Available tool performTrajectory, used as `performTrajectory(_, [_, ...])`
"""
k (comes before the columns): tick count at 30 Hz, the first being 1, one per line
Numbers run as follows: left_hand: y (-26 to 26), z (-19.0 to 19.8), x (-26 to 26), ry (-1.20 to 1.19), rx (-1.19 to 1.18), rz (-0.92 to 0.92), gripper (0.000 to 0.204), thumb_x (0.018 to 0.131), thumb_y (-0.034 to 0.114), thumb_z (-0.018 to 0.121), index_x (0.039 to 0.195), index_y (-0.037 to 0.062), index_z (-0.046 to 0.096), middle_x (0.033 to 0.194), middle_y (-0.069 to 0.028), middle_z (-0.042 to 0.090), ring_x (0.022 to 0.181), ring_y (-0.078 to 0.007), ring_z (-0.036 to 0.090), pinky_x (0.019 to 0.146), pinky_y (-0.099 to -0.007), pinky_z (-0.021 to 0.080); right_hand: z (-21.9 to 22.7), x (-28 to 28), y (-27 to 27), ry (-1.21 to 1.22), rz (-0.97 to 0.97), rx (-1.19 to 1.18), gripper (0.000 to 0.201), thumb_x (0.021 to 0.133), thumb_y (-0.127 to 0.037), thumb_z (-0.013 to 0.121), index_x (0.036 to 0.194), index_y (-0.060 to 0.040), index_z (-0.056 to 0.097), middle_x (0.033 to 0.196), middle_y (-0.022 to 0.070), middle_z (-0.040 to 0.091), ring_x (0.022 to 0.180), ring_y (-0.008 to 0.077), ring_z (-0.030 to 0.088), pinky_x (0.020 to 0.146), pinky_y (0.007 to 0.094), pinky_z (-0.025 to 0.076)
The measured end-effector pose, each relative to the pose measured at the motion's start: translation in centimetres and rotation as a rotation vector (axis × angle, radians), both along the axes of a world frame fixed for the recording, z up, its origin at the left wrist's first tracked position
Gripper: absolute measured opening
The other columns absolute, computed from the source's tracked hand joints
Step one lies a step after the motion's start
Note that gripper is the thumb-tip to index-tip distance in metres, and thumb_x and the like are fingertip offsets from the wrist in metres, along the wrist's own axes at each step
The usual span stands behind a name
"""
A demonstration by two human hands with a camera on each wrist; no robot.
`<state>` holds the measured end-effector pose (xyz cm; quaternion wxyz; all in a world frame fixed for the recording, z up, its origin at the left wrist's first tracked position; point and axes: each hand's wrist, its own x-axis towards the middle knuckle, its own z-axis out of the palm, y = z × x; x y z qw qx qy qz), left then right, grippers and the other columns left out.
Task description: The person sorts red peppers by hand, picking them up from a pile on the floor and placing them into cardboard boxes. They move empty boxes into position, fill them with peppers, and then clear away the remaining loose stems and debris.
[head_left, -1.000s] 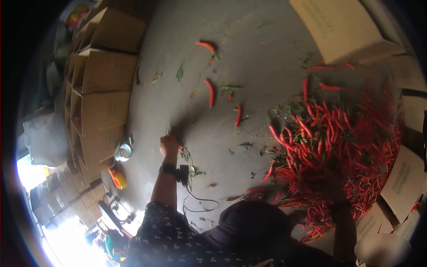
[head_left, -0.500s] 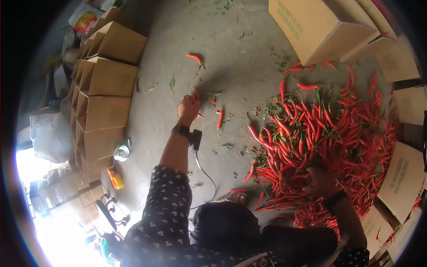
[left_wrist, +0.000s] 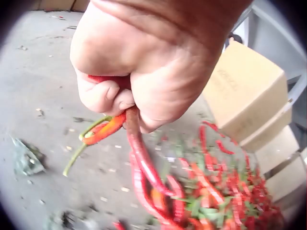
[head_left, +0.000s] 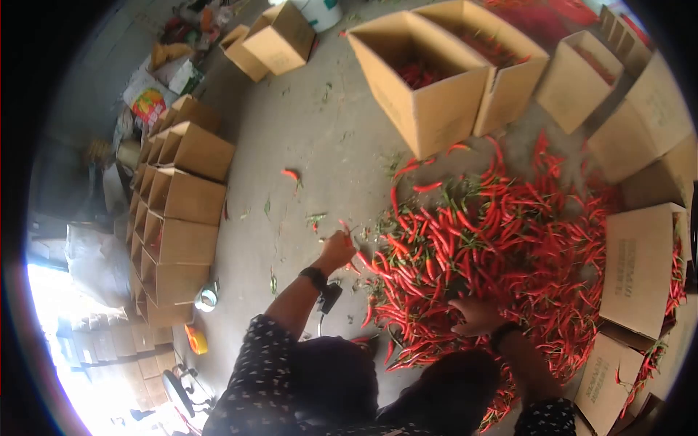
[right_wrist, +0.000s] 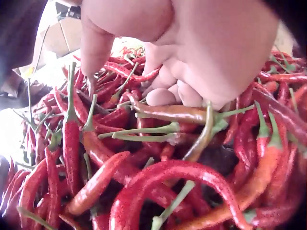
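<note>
In the head view my left hand is low over the floor at the left edge of a big heap of red chili peppers. The left wrist view shows this hand curled round a few chilies, with a red chili hanging below the thumb and an orange-red one with green stems beside it. My right hand is at the near side of the heap. Seen from the right wrist, its fingertips are bent down onto the chilies near an orange-brown one, thumb apart.
Open cartons holding chilies stand behind the heap, and more cartons line its right side. A row of cartons runs along the left, near a tape roll. One chili and leaf scraps lie on the floor.
My left hand has moved right across the floor to the heap, gathering loose chilies on the way. My right hand has shifted over the heap. The head view has swung toward the cartons behind.
</note>
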<state>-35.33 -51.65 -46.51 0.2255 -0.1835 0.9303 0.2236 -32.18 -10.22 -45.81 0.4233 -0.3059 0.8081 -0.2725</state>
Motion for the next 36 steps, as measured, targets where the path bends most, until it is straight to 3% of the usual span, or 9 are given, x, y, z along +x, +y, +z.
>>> performTrajectory(4, [9.1,12.6,-4.5,-0.075,0.615,-0.358,0.051,0.083,0.026,0.069,0.127,0.009,0.05,0.113,-0.0107,0.059,0.077,-0.0153,0.061,0.069,-0.0327,0.051,-0.9,-0.3,0.4,-0.207,-0.065,-0.092,0.072,0.076,-0.034,0.069,0.134,-0.0013,0.043,0.127,0.0239,0.053,0.121,0.0319,0.05,0.104,0.0377,0.037])
performTrajectory(9, [-1.1,15.4,-8.1,0.323,0.161,-0.227,0.042,0.081,0.022,0.066,0.121,0.0131,0.057,0.122,-0.0143,0.058,0.101,-0.0271,0.062,0.088,-0.0383,0.049,-0.3,-0.7,0.1,-0.196,-0.017,0.024,0.072,0.079,-0.036,0.069,0.136,-0.002,0.042,0.108,0.0177,0.063,0.09,0.0231,0.061,0.079,0.0358,0.048])
performTrajectory(19, [-22.8,0.8,-13.5,0.198,-0.428,-0.352,0.042,0.078,0.015,0.062,0.119,0.0186,0.056,0.122,-0.0077,0.055,0.115,-0.0287,0.053,0.093,-0.0438,0.047,3.4,-5.2,-1.8,-0.328,-0.076,0.246,0.063,0.08,-0.043,0.064,0.127,-0.0031,0.051,0.121,0.0228,0.057,0.111,0.0306,0.057,0.093,0.0388,0.044])
performTrajectory(21, [-23.6,-1.4,-13.3,0.259,-0.461,-0.385,0.031,0.079,0.018,0.061,0.11,0.016,0.057,0.112,-0.0074,0.058,0.108,-0.0277,0.055,0.09,-0.0432,0.047,8.8,-10.0,-4.1,0.103,-0.102,0.496,0.048,0.079,-0.031,0.065,0.116,-0.0008,0.057,0.111,0.0201,0.061,0.102,0.03,0.06,0.089,0.0402,0.045])
performTrajectory(23, [-24.9,-3.4,-13.1,0.28,-0.431,-0.467,0.02,0.081,0.017,0.058,0.1,0.0128,0.059,0.102,-0.0078,0.058,0.098,-0.0257,0.057,0.084,-0.042,0.048,16.7,-15.8,-8.8,0.296,-0.728,0.167,0.038,0.077,-0.02,0.066,0.109,-0.001,0.058,0.102,0.0164,0.063,0.096,0.0321,0.06,0.087,0.0421,0.045])
performTrajectory(24, [-26.2,-4.3,-14.2,0.271,-0.437,-0.562,0.016,0.081,0.017,0.057,0.096,0.0113,0.059,0.097,-0.0079,0.057,0.093,-0.0248,0.057,0.08,-0.0414,0.048,19.4,-18.8,-10.9,0.631,-0.693,0.093,0.039,0.077,-0.018,0.066,0.111,-0.0009,0.057,0.101,0.0163,0.063,0.097,0.0334,0.059,0.087,0.0428,0.045])
performTrajectory(29, [-31.6,1.2,-28.5,0.725,-0.583,-0.356,0.014,0.088,0.018,0.051,0.098,0.0097,0.057,0.099,-0.0096,0.054,0.088,-0.0261,0.058,0.076,-0.0425,0.047,25.2,-30.6,-22.6,1.236,-0.574,-0.103,0.047,0.077,-0.017,0.067,0.117,0.0003,0.052,0.104,0.0187,0.061,0.101,0.0375,0.056,0.089,0.0445,0.044])
performTrajectory(33, [-37.1,12.1,-43.1,0.952,-0.424,0.015,0.013,0.093,0.017,0.047,0.095,0.0044,0.048,0.093,-0.0139,0.05,0.086,-0.0337,0.057,0.064,-0.0441,0.053,22.0,-32.9,-27.4,0.782,-0.549,0.122,0.048,0.075,-0.018,0.069,0.115,0.0018,0.051,0.096,0.0214,0.064,0.093,0.0387,0.061,0.082,0.0445,0.047])
performTrajectory(36, [-41.5,16.4,-51.8,1.202,-0.491,-0.123,0.012,0.091,0.011,0.046,0.098,0.0025,0.051,0.128,-0.0195,0.047,0.117,-0.0348,0.049,0.082,-0.0414,0.053,20.8,-33.0,-28.0,0.63,-0.654,0.168,0.041,0.074,-0.019,0.07,0.106,0.0018,0.054,0.088,0.0216,0.066,0.083,0.0391,0.064,0.074,0.0432,0.05])
